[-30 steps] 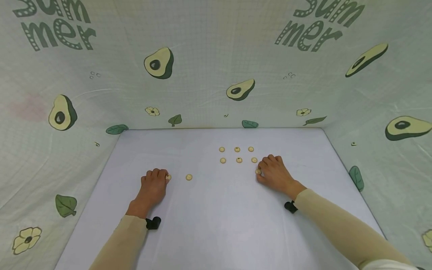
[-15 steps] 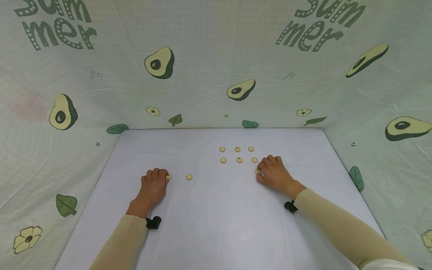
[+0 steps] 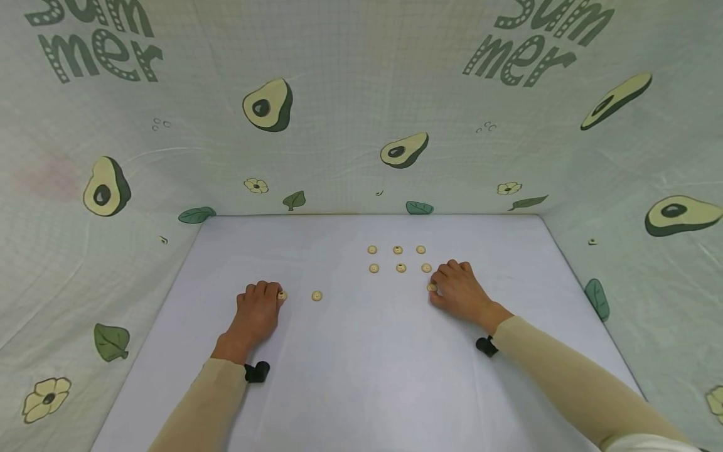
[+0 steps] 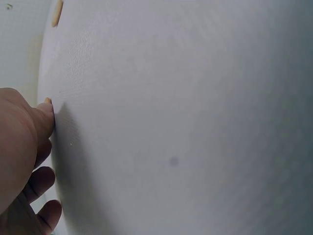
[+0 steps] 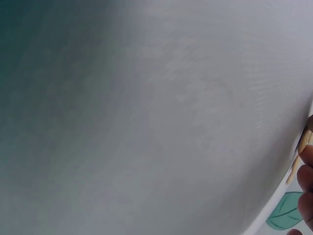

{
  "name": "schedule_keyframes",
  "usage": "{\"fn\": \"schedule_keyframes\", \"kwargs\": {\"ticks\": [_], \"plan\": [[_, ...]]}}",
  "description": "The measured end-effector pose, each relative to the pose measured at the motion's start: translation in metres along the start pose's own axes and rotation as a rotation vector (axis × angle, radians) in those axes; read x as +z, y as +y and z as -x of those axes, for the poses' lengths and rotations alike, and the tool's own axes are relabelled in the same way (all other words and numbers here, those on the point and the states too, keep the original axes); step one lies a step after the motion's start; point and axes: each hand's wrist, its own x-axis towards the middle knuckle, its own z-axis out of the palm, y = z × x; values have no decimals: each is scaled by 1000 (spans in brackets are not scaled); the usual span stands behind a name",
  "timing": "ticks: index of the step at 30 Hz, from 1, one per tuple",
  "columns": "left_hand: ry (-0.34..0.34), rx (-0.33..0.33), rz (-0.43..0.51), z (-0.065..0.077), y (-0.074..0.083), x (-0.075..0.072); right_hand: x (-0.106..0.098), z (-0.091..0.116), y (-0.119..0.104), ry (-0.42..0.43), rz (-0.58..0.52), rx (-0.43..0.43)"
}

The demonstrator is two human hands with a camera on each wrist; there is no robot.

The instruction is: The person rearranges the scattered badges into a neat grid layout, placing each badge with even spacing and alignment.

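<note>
My left hand (image 3: 257,312) lies at the left of the white table, pinching a small round tan button (image 3: 282,295) at its thumb side. In the left wrist view a sliver of that button (image 4: 48,100) shows past the thumb. Just right of it sits a loose button (image 3: 317,295). On the right, my right hand (image 3: 462,292) holds another button (image 3: 432,287) between thumb and fingers, also visible as a tan edge (image 5: 304,141) in the right wrist view. Several like buttons lie flat in two rows beyond it, one being the near-row button (image 3: 401,268).
The white tabletop (image 3: 361,376) ends at a back edge against a hanging cloth (image 3: 339,113) printed with avocados and leaves. Cloth also rises at both sides. Black wrist cameras, such as the left camera (image 3: 257,372), sit at each wrist.
The view has shifted very slightly. Both hands keep their places and their holds on the buttons, and the loose buttons have not moved.
</note>
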Motion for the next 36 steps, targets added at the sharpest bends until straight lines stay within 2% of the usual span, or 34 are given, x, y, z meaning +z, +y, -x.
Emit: {"fn": "schedule_keyframes", "kwargs": {"ticks": [11, 19, 29, 36], "plan": [[17, 5, 1, 3, -1, 1, 1, -2, -1, -11, -8, 6], [11, 0, -2, 4, 0, -1, -4, -15, -9, 15, -26, -12], [5, 22, -28, 2, -2, -3, -5, -54, -49, 41, -19, -60], [54, 98, -121, -2, -6, 3, -4, -83, -91, 33, -34, -125]]}}
